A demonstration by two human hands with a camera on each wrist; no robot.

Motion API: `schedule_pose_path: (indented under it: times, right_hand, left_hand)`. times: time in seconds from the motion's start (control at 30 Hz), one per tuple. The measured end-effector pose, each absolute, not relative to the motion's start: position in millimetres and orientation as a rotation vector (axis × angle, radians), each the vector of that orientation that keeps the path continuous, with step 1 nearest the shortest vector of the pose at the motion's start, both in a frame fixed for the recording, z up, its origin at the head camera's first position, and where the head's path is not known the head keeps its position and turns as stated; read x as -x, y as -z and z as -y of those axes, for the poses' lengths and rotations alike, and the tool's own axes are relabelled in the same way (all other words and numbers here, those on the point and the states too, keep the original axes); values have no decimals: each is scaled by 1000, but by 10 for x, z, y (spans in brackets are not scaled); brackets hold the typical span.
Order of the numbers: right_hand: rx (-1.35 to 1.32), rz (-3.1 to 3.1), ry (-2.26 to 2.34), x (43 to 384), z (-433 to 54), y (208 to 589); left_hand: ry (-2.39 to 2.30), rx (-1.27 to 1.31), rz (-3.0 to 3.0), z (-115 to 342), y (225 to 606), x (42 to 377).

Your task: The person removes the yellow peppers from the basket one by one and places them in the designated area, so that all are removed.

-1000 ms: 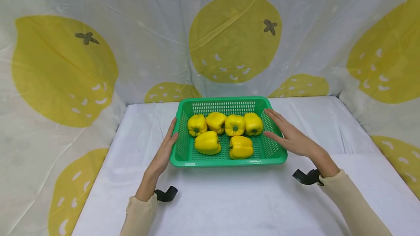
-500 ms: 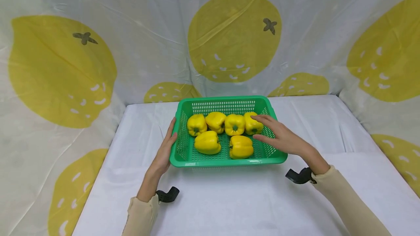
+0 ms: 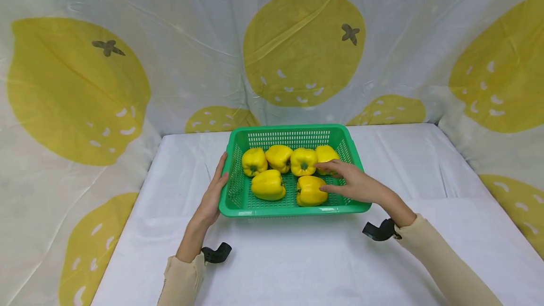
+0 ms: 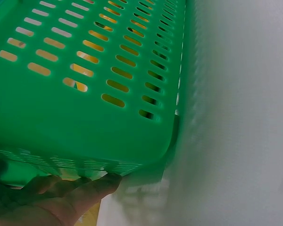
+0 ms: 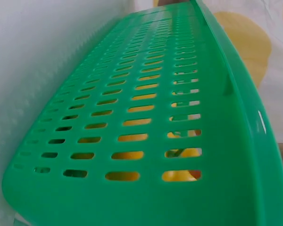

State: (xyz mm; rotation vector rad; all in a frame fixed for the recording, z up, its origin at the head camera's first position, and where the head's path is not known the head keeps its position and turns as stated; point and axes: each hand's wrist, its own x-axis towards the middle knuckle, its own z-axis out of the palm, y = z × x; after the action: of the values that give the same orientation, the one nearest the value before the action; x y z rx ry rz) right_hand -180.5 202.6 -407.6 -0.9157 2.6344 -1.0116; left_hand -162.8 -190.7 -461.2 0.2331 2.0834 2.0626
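A green slotted plastic basket [image 3: 297, 211] stands on the white cloth, holding several yellow bell peppers. My left hand [image 3: 209, 201] rests along the basket's left side, its fingers extended against the wall; the left wrist view shows those fingers [image 4: 92, 190] at the outer side. Over the basket's right part reaches my right hand [image 3: 357, 182], fingers spread apart and pointing left. Its thumb tip is at the front right pepper [image 3: 309, 191], and its other fingertips overlap the back right pepper [image 3: 326, 153]. Whether it touches either one I cannot tell. The right wrist view shows mostly the basket's front wall [image 5: 132, 117].
Beside the front right pepper lies the front left pepper [image 3: 267, 185]. More peppers, such as the back left pepper [image 3: 253, 160], line the rear. White cloth [image 3: 289, 263] covers the table, and a lemon-print curtain [image 3: 204, 37] hangs behind and at both sides.
My right hand has moved left from the basket's right rim, over the peppers, and then down toward the front right one. The left hand and the basket stay nearly still.
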Motion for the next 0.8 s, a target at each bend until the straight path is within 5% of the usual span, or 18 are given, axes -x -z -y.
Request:
schedule_pose_path:
  times: [0.8]
  right_hand:
    - [994,-2490,950,1911,-1844,4207]
  left_hand:
    - [-2076,-216,-2063,1908,4638,1628]
